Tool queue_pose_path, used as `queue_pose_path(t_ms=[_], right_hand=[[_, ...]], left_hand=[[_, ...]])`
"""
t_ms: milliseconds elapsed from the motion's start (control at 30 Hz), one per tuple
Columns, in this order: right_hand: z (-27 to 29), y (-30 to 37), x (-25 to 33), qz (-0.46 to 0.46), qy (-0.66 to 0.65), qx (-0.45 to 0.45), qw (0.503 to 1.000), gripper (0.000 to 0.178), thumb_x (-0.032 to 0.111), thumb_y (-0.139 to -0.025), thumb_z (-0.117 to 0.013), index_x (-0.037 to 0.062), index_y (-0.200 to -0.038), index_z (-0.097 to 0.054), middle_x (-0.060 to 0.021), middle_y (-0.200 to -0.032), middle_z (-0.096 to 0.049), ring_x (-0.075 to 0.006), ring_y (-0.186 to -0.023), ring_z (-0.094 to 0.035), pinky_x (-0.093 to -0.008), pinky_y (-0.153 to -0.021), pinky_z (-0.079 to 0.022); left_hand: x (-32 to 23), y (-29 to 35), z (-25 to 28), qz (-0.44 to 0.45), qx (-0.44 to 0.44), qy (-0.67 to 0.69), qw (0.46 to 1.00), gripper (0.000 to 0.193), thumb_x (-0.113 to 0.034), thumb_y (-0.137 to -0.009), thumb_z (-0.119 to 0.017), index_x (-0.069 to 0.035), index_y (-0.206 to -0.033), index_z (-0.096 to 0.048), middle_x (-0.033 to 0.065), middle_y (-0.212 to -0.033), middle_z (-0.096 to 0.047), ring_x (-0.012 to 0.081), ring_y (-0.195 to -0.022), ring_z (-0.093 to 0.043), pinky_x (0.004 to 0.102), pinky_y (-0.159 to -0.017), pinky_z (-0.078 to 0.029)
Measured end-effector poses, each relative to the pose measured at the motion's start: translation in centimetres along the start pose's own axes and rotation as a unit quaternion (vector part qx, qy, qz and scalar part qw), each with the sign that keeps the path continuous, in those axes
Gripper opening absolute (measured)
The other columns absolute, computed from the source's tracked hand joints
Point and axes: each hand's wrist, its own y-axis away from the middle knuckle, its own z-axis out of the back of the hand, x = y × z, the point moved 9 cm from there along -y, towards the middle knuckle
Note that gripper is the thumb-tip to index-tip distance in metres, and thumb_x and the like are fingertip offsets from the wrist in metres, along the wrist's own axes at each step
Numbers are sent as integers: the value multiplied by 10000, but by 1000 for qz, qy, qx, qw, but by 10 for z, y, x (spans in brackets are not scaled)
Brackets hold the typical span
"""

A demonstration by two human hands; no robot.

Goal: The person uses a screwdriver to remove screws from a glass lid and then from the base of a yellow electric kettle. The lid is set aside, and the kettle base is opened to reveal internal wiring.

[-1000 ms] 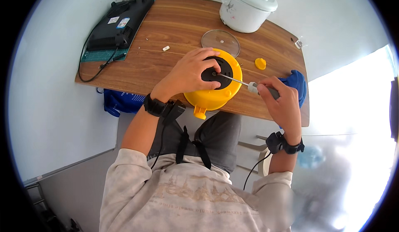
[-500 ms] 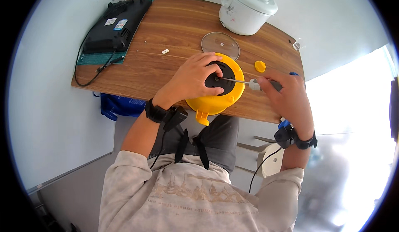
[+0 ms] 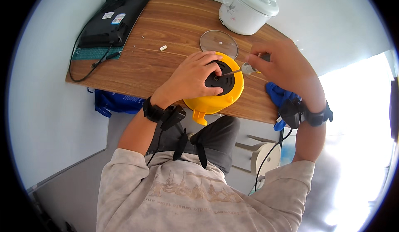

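Note:
A yellow, pot-like appliance (image 3: 205, 105) lies with its slotted black base (image 3: 225, 81) facing up, near the table's front edge. My left hand (image 3: 191, 76) holds it, fingers spread over the yellow rim, thumb and index finger curled around the base's centre. My right hand (image 3: 286, 63) is closed around the handle of a screwdriver (image 3: 247, 68). The shaft points left and slightly down, its tip near the middle of the black base beside my left fingers. Whether the tip touches a screw I cannot tell.
A round glass lid (image 3: 219, 44) lies behind the appliance. Farther back stands a white rice cooker (image 3: 247, 12). A black flat appliance with a cord (image 3: 104, 28) rests on a green mat (image 3: 89, 53) at left. A small white piece (image 3: 163, 48) and blue cloth (image 3: 276, 93) are on the table.
My right hand has moved up and away from me with the screwdriver, whose shaft now slants more. It now mostly covers the small yellow piece. My left hand keeps its hold.

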Motion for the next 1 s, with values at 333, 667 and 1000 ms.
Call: queue_pose_path(t_ms=[333,667,1000], right_hand=[[0,-18,-19,-10,3,20,1000,259,266,-941,-660,28,-970,-758,-124,-790,-726,-258,-643,-651,-345,-646,-520],[1,-17,4,4,27,7,1000,241,240,-920,-655,23,-930,-758,-137,-753,-710,-286,-636,-659,-354,-645,-534],[1,-21,18,28,45,16,998,213,198,-905,-650,7,-923,-742,-144,-759,-708,-302,-637,-655,-356,-642,-533]], left_hand=[[2,-1,-2,0,4,4,1000,357,-396,-809,-781,-113,-991,-660,87,-1444,-531,309,-1410,-397,457,-1178,-315],[2,0,-4,-11,2,-5,1000,394,-422,-816,-776,-108,-1027,-662,89,-1451,-520,301,-1412,-397,463,-1186,-309],[0,0,-3,-24,-10,-3,1000,404,-403,-798,-794,-98,-1026,-659,90,-1425,-539,305,-1400,-413,451,-1174,-327]])
